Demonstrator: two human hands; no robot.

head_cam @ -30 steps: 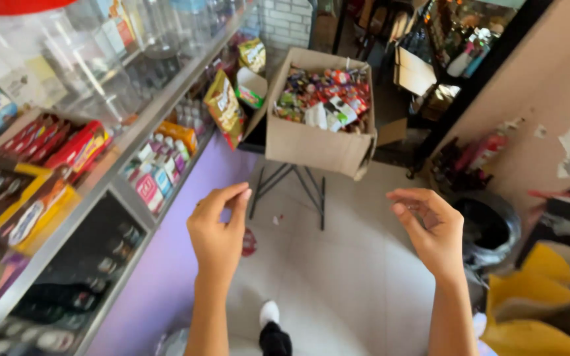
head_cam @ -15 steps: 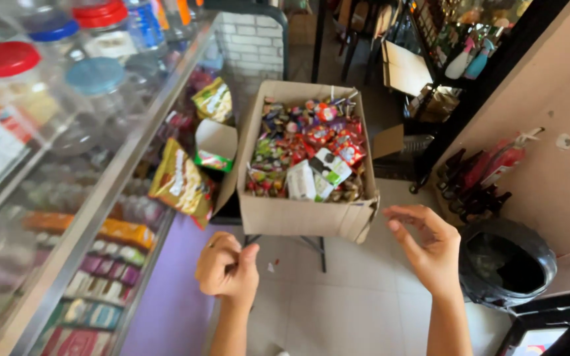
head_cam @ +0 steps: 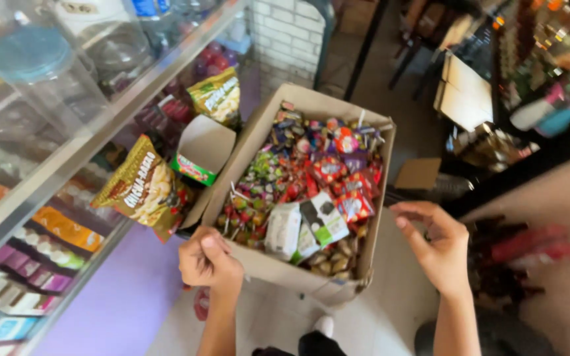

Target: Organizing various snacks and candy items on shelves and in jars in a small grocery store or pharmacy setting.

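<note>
Here | candy box (head_cam: 266, 270) between hands | left (head_cam: 207, 258) touching | right (head_cam: 438, 245) beside

The box (head_cam: 311, 198) sits right of the shelf (head_cam: 67, 165). Candy (head_cam: 311, 178) lies in it. Snack bags (head_cam: 143, 188) hang between them.

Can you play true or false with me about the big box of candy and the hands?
1. The cardboard box is full of colourful sweets. True.
2. The left hand is curled at the box's near corner. True.
3. The right hand holds a lollipop. False: it is open and holds nothing, beside the box's right wall.
4. The box is closed with its flaps down. False: it is open at the top.
5. A yellow snack bag hangs left of the box. True.
</note>
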